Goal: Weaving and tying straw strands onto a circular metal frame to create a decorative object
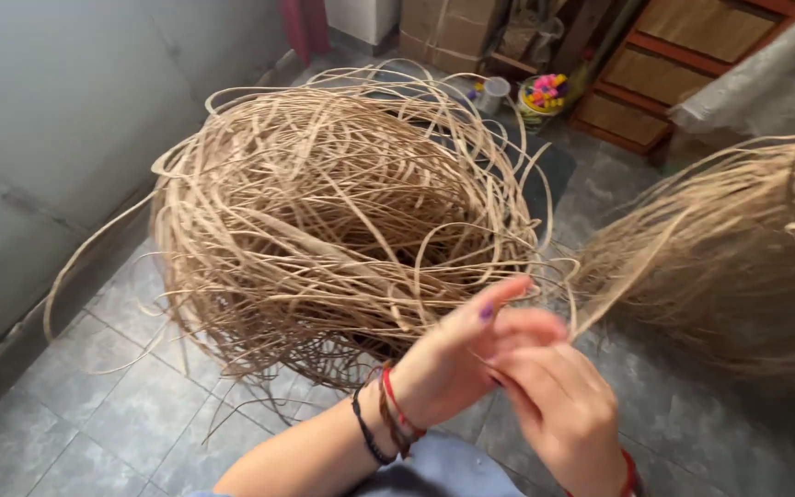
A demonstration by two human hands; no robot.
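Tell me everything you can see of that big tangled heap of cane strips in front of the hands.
The large tangled heap of pale tan cane strips looks like a loose nest: thin, flat, springy strands looping in all directions, with a darker hollow near its middle. It rests on the grey tiled floor beside a grey wall. Stray strands arc outward, and some reach the left hand and right hand, which pinch them.

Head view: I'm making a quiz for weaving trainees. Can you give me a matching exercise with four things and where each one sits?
Things:
1. tangled cane coil
2. fibre bundle
3. left hand
4. toy tub

Places:
A. top of the picture, on the floor by the wooden drawers
B. right edge, strands fanning towards the hands
C. centre, on the grey tiled floor
D. bottom centre, cords around its wrist, touching the right hand

Pairs: 1-C, 2-B, 3-D, 4-A
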